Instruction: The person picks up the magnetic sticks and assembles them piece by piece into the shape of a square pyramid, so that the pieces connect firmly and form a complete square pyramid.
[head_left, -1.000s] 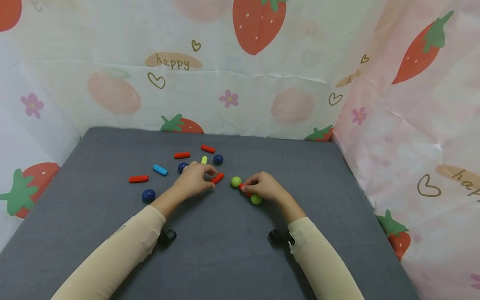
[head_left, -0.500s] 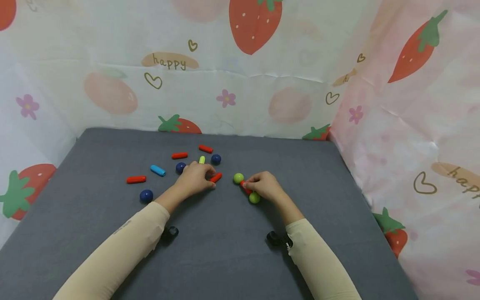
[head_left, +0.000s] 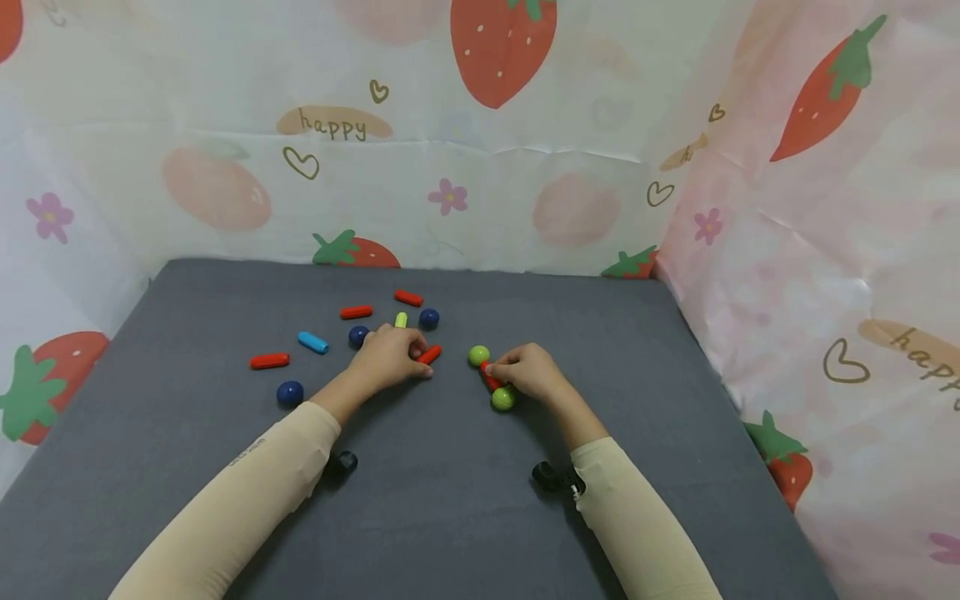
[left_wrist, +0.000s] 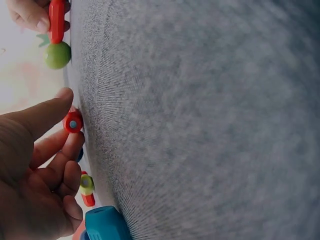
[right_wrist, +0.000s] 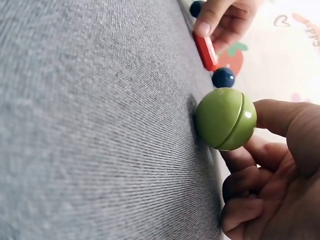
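On the grey table (head_left: 420, 500), slightly right of centre, my right hand (head_left: 532, 372) pinches the joined red rod (head_left: 492, 382) between thumb and fingers; the far green ball (head_left: 478, 356) sits at one end of this rod, the near green ball (head_left: 503, 399) at the other; to its left, my left hand (head_left: 386, 358) pinches the loose red rod (head_left: 430, 355) between thumb and forefinger, remaining fingers curled; the two gripped rods are apart; a yellow-green rod (head_left: 401, 319) lies just beyond my left hand, partly hidden by it in the head view; the rear dark blue ball (head_left: 429, 318) lies right of that rod, the middle dark blue ball (head_left: 358, 336) left; a light blue rod (head_left: 312, 342) and the left red rod (head_left: 270, 361) lie farther left, the front dark blue ball (head_left: 290, 394) nearer me.
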